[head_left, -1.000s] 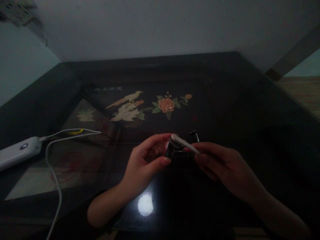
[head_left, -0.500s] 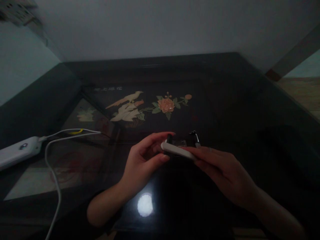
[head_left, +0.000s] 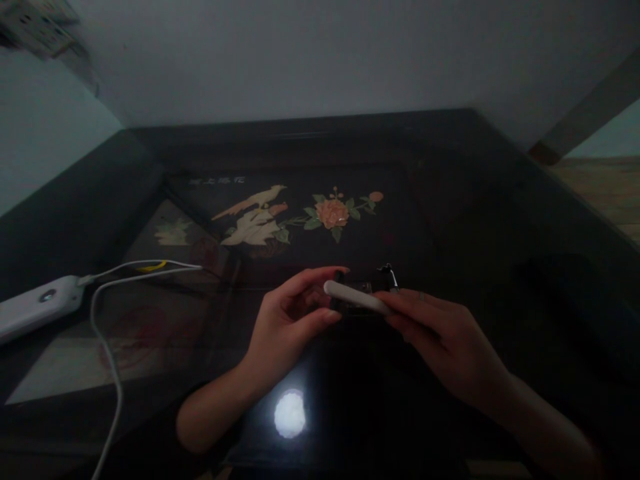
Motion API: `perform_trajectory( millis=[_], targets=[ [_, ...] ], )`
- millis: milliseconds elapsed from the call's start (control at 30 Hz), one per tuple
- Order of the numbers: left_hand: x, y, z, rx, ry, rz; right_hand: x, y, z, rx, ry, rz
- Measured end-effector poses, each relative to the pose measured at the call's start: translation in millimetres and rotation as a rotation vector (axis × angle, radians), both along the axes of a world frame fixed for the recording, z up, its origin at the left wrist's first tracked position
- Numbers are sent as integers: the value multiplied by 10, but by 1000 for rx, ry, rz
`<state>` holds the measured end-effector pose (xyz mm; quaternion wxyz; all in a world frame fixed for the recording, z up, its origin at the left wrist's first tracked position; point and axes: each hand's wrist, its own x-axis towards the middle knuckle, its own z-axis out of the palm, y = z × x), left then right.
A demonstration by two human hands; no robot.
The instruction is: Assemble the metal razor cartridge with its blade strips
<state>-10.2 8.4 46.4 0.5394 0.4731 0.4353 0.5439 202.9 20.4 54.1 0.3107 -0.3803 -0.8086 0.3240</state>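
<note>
On the dark lacquered table (head_left: pixel 450 200), near of its inlaid flower (head_left: pixel 331 212): left hand (head_left: pixel 285 327) is pinching the small dark device (head_left: pixel 356 288) at its left end; right hand (head_left: pixel 440 340) is gripping the white bar (head_left: pixel 356 297), which is lying left-to-right across the device, between both hands. Half a second ago the bar was sitting slightly lower. Far left of the flower: white charger (head_left: pixel 35 308), cable (head_left: pixel 107 347).

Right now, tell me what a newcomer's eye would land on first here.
The two hands at the centre: the left hand and right hand together hold a small dark device with a white strip across it. Below them, a bright glare spot on the dark table. At far left, a white charger.
</note>
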Motion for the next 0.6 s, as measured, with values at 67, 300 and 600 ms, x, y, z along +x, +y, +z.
perform_trajectory(
  millis=[67, 300, 600],
  targets=[
    [0, 1, -2, -5, 15, 7, 1, 8, 1, 6, 1, -10],
    [5, -6, 14, 4, 16, 3, 12, -1, 3, 3, 37, 19],
    [-1, -27, 22, 37, 20, 22, 12, 7, 48, -56, 43, 30]
  ],
)
